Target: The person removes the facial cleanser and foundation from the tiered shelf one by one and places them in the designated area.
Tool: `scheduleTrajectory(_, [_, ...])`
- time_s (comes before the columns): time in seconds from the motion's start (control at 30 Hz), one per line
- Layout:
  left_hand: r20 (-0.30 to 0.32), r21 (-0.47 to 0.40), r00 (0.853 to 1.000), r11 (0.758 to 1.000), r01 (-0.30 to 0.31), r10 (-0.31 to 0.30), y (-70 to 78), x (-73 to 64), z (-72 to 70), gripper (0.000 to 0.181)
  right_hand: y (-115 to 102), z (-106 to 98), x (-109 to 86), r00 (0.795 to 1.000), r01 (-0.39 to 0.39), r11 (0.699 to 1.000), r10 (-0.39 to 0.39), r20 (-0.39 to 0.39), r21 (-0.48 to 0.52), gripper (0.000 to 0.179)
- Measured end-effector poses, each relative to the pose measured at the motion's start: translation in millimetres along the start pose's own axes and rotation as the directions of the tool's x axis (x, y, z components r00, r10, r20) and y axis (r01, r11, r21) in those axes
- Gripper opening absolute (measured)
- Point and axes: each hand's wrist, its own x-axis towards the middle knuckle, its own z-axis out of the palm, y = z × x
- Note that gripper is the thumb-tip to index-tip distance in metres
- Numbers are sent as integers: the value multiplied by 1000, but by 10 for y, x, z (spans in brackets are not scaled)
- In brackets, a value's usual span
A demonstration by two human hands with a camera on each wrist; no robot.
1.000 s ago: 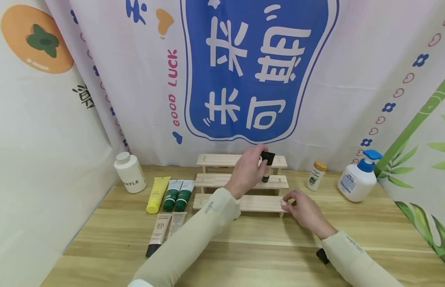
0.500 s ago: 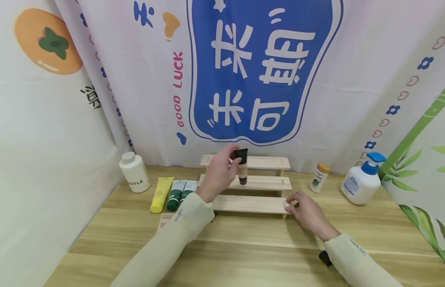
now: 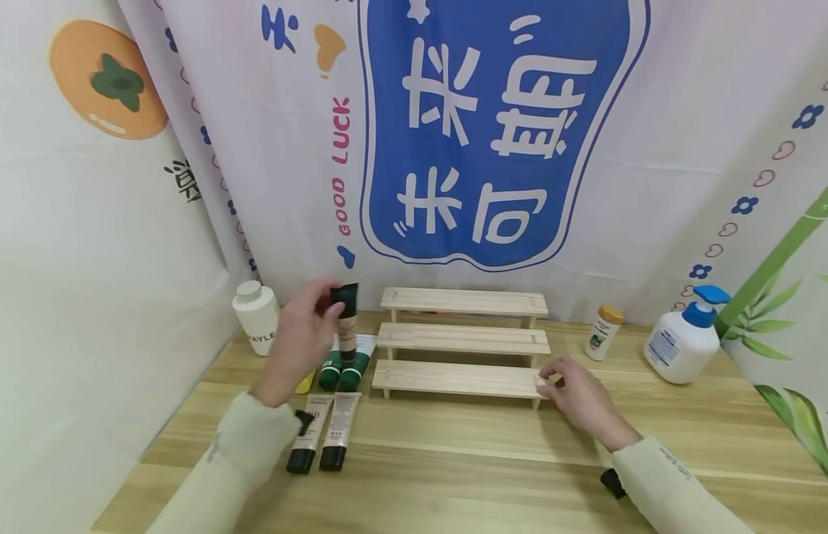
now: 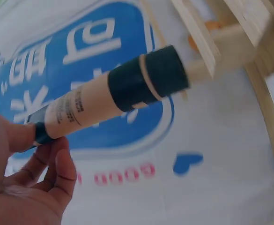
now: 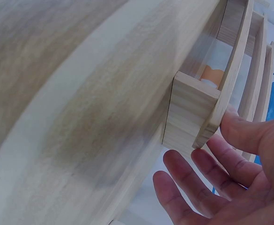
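Note:
My left hand [image 3: 299, 334] pinches a beige cosmetic tube [image 3: 347, 334] by its flat black end, with the cap pointing down. The left wrist view shows the tube [image 4: 87, 105] between thumb and fingertips. It hangs in front of two green-and-white tubes [image 3: 330, 374]. Two BB cream tubes [image 3: 339, 430] lie nearer, beside my left sleeve. My right hand [image 3: 581, 397] grips the right end of the lowest step of a three-tier wooden rack [image 3: 454, 378]. In the right wrist view, the thumb lies on the step's end [image 5: 216, 117] and the index finger under it.
A white bottle [image 3: 257, 315] stands at the back left, with a yellow tube [image 3: 306, 383] mostly hidden by my left hand. A small orange-capped bottle [image 3: 604, 332] and a blue-topped pump bottle [image 3: 681, 345] stand at the right. A printed curtain [image 3: 294, 185] hangs behind the table.
My left hand has carried the beige tube left, from in front of the rack to above the green-and-white tubes. The right hand stays at the rack's end. The view has shifted slightly.

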Motion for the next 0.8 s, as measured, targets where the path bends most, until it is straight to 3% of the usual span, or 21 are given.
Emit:
scheduleTrajectory(0.13, [51,62,995,995,83,-86,-134,-173,-235,30,10,-4,0,1000,0,1000,0,0,-6,24])
scheduleTrajectory(0.23, [162,118,973,982,149,-167,-237,-310,-371,28,20,-4,1,1000,-3,1000,3,-1,-12,24])
scheduleTrajectory(0.33, [294,178,914,956,234,-279,-346,-456,-462,28,27,-3,4,1000,-2,1000,2,-3,-15,24])
scheduleTrajectory(0.47, [429,245,805,910,333,-410,-507,-653,-497,26,27,-3,2,1000,4,1000,-4,-5,-16,24])
scheduleTrajectory(0.6, [509,262,713,876,405,-482,-705,-853,-456,26,16,-2,-6,1000,0,1000,0,3,-13,24])
scheduleTrajectory(0.7, [536,262,666,852,453,-519,-825,-965,-414,28,5,2,-5,1000,-2,1000,3,6,-12,25])
scheduleTrajectory(0.8, [546,266,639,835,482,-543,-900,-1016,-375,28,-2,6,4,1000,3,1000,-3,2,-12,24])
